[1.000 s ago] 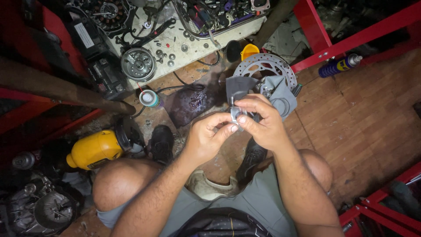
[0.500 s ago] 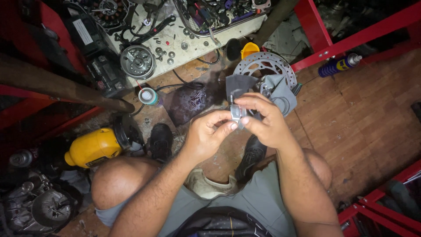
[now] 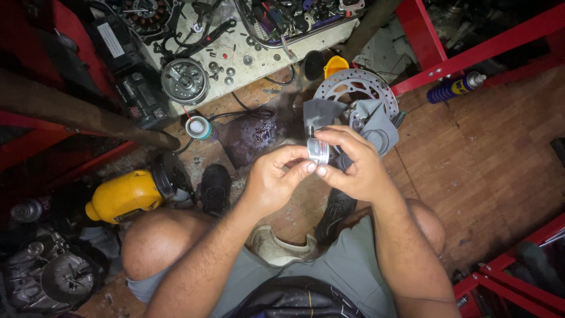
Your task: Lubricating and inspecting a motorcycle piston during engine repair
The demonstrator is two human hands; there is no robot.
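Observation:
Both my hands meet in the middle of the view over a small silver metal cylinder (image 3: 318, 151), a piston-like part. My right hand (image 3: 353, 168) grips it from the right with thumb and fingers. My left hand (image 3: 276, 179) pinches its left side with thumb and forefinger. I squat on the floor, knees to either side. Just behind the hands lie a grey rag (image 3: 376, 126) and a perforated brake disc (image 3: 355, 88).
A yellow power tool (image 3: 126, 194) lies at my left knee. A small spray can (image 3: 198, 128) stands beyond it, a blue one (image 3: 453, 88) lies at right. A white board (image 3: 253, 50) holds engine parts and bolts. Red metal frames (image 3: 465, 56) border the wooden floor.
My hands have stayed together on the metal part; the fingers have shifted slightly around it, turning it a little. Nothing else has moved.

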